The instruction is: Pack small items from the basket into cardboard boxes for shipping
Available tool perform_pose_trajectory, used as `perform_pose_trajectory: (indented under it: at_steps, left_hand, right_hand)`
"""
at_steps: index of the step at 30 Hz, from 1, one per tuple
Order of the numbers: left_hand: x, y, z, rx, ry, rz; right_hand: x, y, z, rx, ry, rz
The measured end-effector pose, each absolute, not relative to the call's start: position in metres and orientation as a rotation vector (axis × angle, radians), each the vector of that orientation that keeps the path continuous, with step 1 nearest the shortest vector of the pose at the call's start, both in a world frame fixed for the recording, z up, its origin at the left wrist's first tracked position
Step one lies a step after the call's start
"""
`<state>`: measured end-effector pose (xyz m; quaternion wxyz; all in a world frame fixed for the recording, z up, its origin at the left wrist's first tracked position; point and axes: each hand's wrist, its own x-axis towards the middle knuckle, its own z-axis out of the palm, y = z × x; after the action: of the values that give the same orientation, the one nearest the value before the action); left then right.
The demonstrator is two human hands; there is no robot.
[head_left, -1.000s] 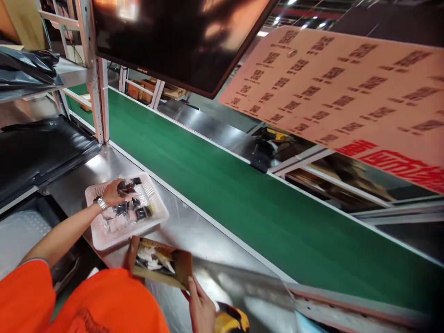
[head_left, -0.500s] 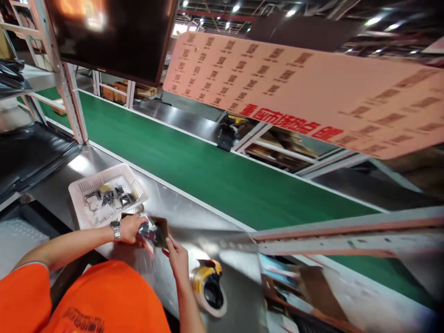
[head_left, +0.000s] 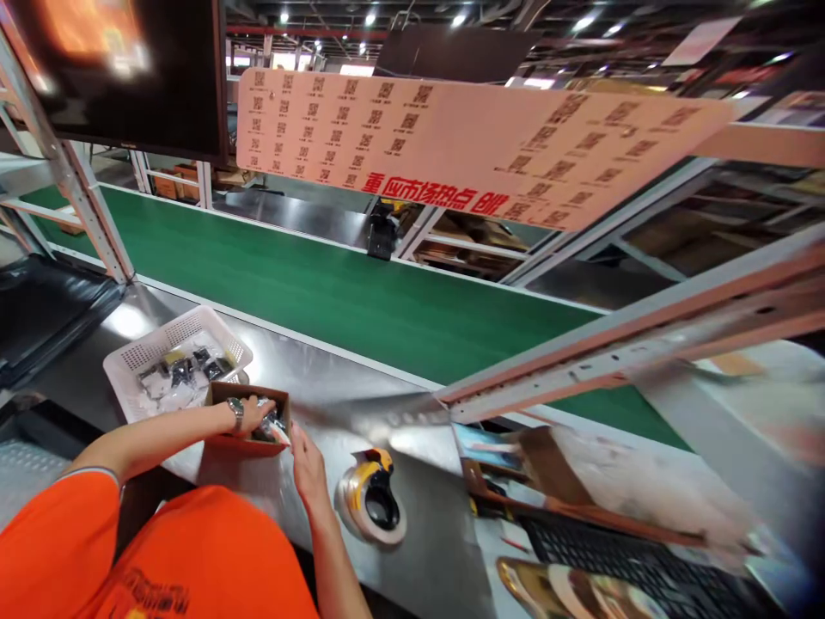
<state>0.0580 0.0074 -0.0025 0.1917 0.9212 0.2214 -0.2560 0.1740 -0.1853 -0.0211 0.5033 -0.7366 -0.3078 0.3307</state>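
Note:
An open brown cardboard box (head_left: 248, 448) sits on the metal bench in front of me. My left hand (head_left: 255, 414), with a watch on the wrist, reaches down into it, its fingers closed on a dark item in clear plastic (head_left: 276, 416). The item lies at the box's right end and is partly hidden by the hand. My right hand (head_left: 308, 462) grips the right end wall of the box; its fingertips are partly out of sight. Just behind the box stands a white plastic basket (head_left: 119, 378) with several small bagged pieces.
A tape dispenser (head_left: 374, 499) rests on the bench (head_left: 431, 499) to the right. Beyond runs a green conveyor belt (head_left: 335, 297). A slanted metal post (head_left: 580, 344), a keyboard (head_left: 619, 559) and clutter stand at right. A printed board (head_left: 464, 129) and a screen (head_left: 142, 77) hang above.
My left hand has lowered the plastic-wrapped item into the box. The box, tilted before, now rests flatter on the bench. The view has swung to the right.

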Motion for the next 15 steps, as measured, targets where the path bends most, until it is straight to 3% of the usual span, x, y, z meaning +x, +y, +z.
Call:
perform_pose_trajectory:
  at_steps: [6, 15]
  left_hand:
    - [0.049, 0.030, 0.024, 2.435, 0.442, -0.774]
    - [0.007, 0.025, 0.058, 2.577, 0.534, -0.540]
  right_hand:
    - [0.168, -0.192, -0.020, -1.843, -1.164, 0.278]
    - [0.178, -0.168, 0.003, -1.955, -1.601, 0.375]
